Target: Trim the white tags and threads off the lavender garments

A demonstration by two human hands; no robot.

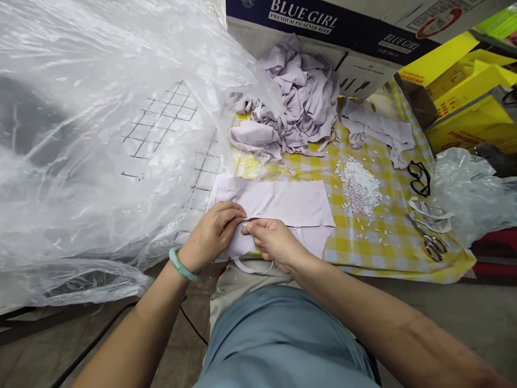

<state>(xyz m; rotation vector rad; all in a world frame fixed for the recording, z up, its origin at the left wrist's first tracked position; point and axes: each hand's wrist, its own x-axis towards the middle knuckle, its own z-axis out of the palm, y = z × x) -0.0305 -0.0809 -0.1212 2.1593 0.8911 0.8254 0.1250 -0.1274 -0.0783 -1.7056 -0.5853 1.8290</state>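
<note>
A pale lilac fabric garment (278, 199) with thin straps lies spread at the table's near edge, its lower part hanging a little over. My left hand (216, 231) pinches its edge between thumb and fingers, a green bangle (181, 265) on the wrist. Close beside it, my right hand (274, 240) is closed at the same spot, thumb and forefinger pressed together on the fabric edge. Any small piece between the fingertips is too small to make out. Below the hands a loop of strap (252, 269) hangs down.
Behind lies a heap of similar lilac garments (302, 91), with another piece (379, 129) to its right. A pile of tiny white pieces (359, 186), glasses (420, 179) and scissors (430, 241) rest on the checked tablecloth (363, 261). Clear plastic sheeting (100, 199) covers the left. A carton (359, 32) stands behind.
</note>
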